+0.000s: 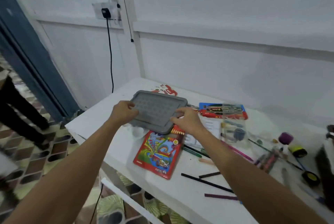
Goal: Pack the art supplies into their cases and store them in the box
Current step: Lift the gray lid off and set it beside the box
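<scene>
Head view: grey lid gripped at opposite short edges, left hand and right hand each curled round its rim, likely to keep it level while lifting or seating it. Box body not discernible beneath. Red pencil case just below right hand; loose pencils scattered on surface further right, unpacked.
</scene>
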{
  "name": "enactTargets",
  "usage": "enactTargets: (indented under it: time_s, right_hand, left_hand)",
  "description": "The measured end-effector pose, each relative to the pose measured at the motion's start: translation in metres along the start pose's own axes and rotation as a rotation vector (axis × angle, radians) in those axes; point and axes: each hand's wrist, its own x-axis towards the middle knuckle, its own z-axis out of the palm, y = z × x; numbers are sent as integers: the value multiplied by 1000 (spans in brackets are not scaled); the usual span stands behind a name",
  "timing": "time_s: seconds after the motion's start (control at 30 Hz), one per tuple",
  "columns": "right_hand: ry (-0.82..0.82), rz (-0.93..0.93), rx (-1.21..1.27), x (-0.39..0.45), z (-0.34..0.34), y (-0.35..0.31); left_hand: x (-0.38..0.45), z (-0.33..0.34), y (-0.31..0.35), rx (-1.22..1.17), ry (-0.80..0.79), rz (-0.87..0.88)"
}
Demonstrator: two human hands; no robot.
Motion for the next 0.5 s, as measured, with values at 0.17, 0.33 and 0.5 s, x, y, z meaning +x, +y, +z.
enactTargets:
  time_s: [0.17,0.33,0.5]
  right_hand:
    - [54,102,-71,45,30,3]
    - [125,153,-114,62,44,17]
    - [142,162,-198,67,43,25]
  left_hand:
    - [72,-8,-38,116,-67,18]
    - [108,5,-54,171,-144,24]
    - [116,19,-57,138,-172,0]
